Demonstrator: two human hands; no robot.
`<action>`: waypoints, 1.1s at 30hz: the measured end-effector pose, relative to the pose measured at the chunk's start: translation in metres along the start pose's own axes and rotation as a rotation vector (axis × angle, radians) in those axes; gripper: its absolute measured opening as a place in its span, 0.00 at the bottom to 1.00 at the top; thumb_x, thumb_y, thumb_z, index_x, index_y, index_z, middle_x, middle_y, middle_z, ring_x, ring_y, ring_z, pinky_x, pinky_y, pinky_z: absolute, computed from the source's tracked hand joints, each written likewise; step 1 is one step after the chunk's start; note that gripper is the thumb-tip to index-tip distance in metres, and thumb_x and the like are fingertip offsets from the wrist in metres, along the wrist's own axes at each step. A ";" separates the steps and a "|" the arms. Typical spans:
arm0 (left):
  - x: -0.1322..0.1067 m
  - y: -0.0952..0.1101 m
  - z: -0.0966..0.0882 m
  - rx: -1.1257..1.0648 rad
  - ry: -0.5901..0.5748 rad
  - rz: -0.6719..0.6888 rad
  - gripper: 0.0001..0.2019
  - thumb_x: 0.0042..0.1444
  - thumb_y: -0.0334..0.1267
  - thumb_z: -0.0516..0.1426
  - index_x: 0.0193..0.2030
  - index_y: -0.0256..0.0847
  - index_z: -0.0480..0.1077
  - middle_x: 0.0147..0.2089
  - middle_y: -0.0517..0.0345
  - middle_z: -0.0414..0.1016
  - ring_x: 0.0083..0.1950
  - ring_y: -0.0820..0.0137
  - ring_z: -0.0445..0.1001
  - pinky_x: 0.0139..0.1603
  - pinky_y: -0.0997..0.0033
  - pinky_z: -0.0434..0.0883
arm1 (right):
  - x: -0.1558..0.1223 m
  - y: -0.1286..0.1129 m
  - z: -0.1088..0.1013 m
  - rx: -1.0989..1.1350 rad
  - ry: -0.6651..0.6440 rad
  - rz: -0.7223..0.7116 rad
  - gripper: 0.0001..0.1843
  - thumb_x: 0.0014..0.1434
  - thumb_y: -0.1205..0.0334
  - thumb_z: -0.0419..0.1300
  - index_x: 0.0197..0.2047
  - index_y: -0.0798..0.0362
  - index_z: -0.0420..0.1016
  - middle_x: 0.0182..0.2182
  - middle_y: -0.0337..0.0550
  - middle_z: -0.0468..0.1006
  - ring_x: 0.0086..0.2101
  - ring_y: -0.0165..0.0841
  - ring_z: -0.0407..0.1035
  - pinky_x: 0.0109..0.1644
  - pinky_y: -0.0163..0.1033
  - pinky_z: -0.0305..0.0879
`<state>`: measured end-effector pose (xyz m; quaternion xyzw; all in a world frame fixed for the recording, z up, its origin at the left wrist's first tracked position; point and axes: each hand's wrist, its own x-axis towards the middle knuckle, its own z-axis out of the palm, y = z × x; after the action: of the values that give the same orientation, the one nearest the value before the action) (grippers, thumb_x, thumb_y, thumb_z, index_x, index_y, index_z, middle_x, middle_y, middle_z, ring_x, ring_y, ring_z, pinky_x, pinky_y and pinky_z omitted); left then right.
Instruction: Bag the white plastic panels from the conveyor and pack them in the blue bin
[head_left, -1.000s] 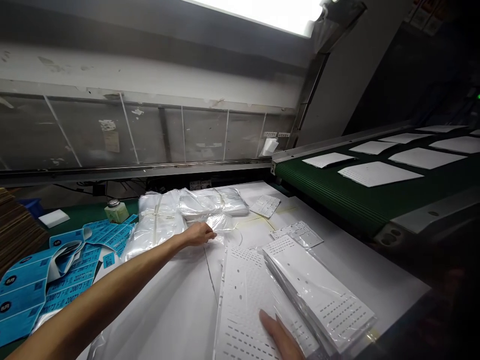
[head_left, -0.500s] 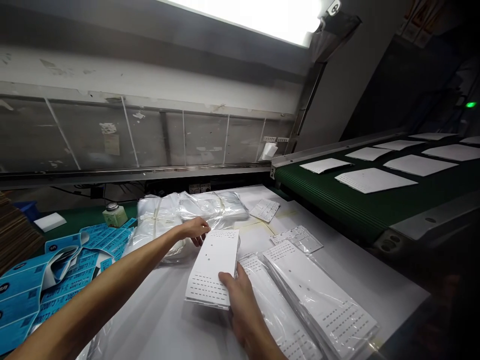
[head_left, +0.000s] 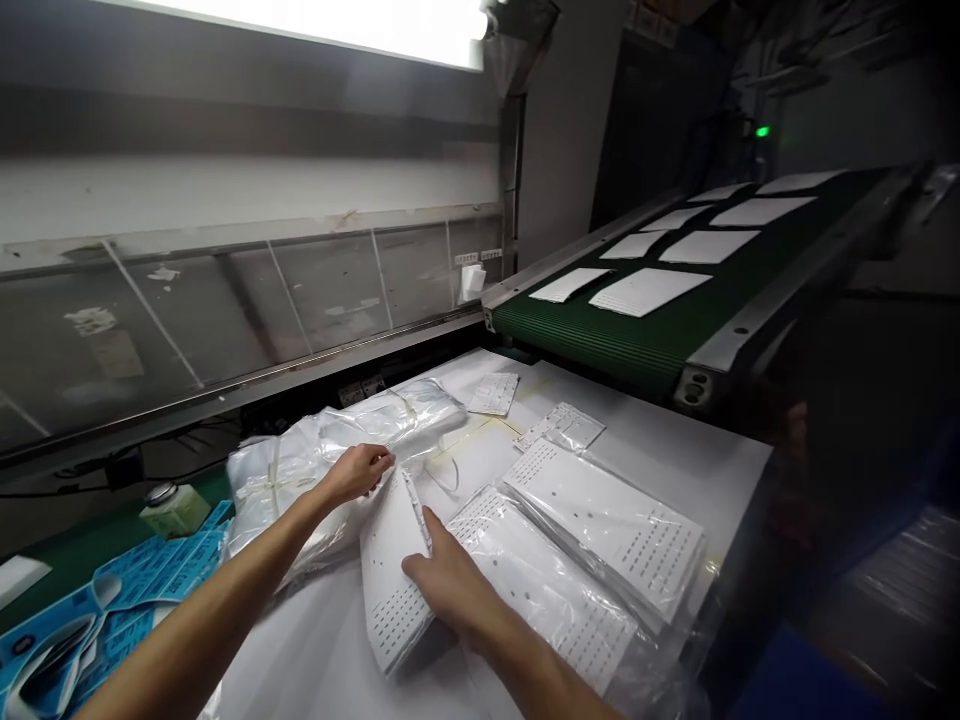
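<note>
A white perforated rectangular panel (head_left: 395, 570) lies tilted between the hands on the white work table (head_left: 720, 470), its lower end resting on the tabletop and its upper end raised. The left hand (head_left: 358, 475) is half curled at the panel's upper end, with its fingers out of sight; I cannot tell whether it grips the panel. The right hand (head_left: 444, 580) is partly open, with the thumb along the panel's raised edge and the fingers spread on its face, holding it. Left of the hands lies a bundle of clear plastic bags (head_left: 315, 470) tied with tape. To the right, flat white panels sealed in clear film (head_left: 604, 530) lie stacked. Beyond them are small perforated white pieces (head_left: 491, 394). Further back, white sheets (head_left: 649, 291) lie on a green belt conveyor (head_left: 592, 340). Blue printed labels (head_left: 154, 580) lie at lower left.
</note>
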<state>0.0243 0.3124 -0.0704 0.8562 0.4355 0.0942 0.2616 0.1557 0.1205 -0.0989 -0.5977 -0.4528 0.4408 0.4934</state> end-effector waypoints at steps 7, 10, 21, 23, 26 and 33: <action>-0.007 0.009 0.003 0.235 0.074 0.140 0.20 0.61 0.52 0.43 0.35 0.42 0.70 0.25 0.58 0.73 0.25 0.68 0.71 0.27 0.73 0.60 | 0.018 -0.018 -0.009 0.189 0.012 0.201 0.31 0.47 0.63 0.56 0.57 0.51 0.63 0.46 0.49 0.75 0.43 0.44 0.71 0.42 0.47 0.67; -0.008 0.012 0.007 0.320 0.116 0.210 0.17 0.63 0.48 0.43 0.34 0.42 0.68 0.27 0.57 0.74 0.28 0.67 0.71 0.28 0.73 0.58 | 0.016 -0.026 -0.005 0.264 0.086 0.213 0.33 0.51 0.62 0.53 0.61 0.50 0.57 0.53 0.48 0.70 0.49 0.42 0.68 0.46 0.44 0.66; -0.056 0.015 0.030 0.517 0.040 0.601 0.11 0.65 0.34 0.41 0.36 0.39 0.62 0.29 0.59 0.68 0.25 0.74 0.62 0.26 0.74 0.57 | 0.017 -0.013 0.011 0.309 0.169 0.302 0.45 0.51 0.57 0.57 0.67 0.62 0.43 0.60 0.63 0.61 0.56 0.47 0.61 0.54 0.50 0.60; -0.071 0.017 0.031 0.529 0.032 0.661 0.09 0.65 0.32 0.42 0.40 0.38 0.62 0.30 0.58 0.68 0.27 0.73 0.64 0.28 0.73 0.59 | 0.011 -0.010 0.013 0.287 0.185 0.284 0.48 0.52 0.55 0.57 0.68 0.62 0.37 0.62 0.65 0.55 0.60 0.49 0.54 0.58 0.55 0.54; -0.099 0.027 0.029 0.518 0.086 0.765 0.07 0.64 0.30 0.43 0.41 0.38 0.61 0.29 0.58 0.67 0.26 0.72 0.63 0.27 0.73 0.59 | -0.015 -0.008 0.015 0.269 0.149 0.216 0.42 0.54 0.54 0.56 0.68 0.54 0.44 0.63 0.56 0.56 0.61 0.46 0.52 0.61 0.55 0.50; -0.182 0.076 0.039 0.346 0.260 0.843 0.04 0.60 0.33 0.52 0.34 0.38 0.65 0.23 0.60 0.63 0.23 0.72 0.59 0.24 0.70 0.55 | -0.097 0.021 0.016 0.283 0.219 -0.141 0.31 0.54 0.48 0.58 0.58 0.51 0.64 0.47 0.50 0.76 0.48 0.43 0.70 0.49 0.43 0.67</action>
<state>-0.0176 0.1169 -0.0507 0.9704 0.0883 0.2248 -0.0026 0.1227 0.0266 -0.1141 -0.5336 -0.3706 0.3966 0.6486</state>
